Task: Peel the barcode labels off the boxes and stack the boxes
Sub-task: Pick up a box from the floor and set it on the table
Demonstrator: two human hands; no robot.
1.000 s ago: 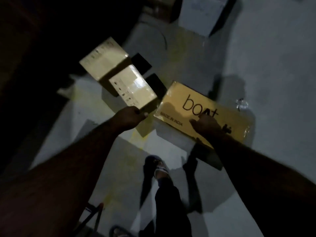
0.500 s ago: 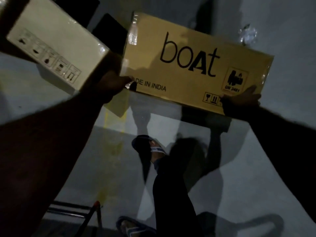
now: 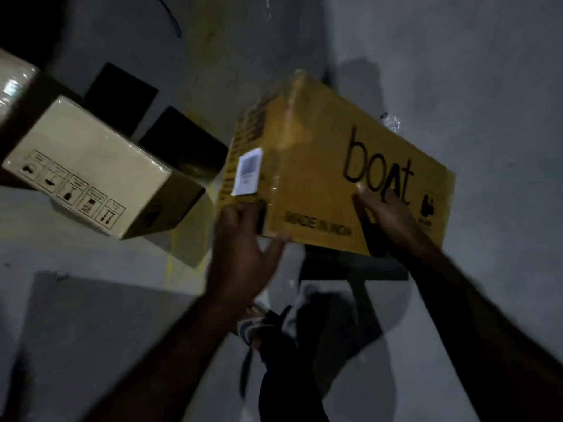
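I hold the yellow cardboard box (image 3: 320,166) off the floor, my left hand (image 3: 240,248) cupped under its near corner, right hand (image 3: 387,214) flat on its printed face. The white barcode label (image 3: 248,171) sits just above my left fingers (image 3: 240,213).

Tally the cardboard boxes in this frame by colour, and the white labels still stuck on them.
Yellow boxes: 1, the boat box, held by the left hand and right hand
Pale boxes: 2
White labels: 1, on the yellow box's end face
Total: 4
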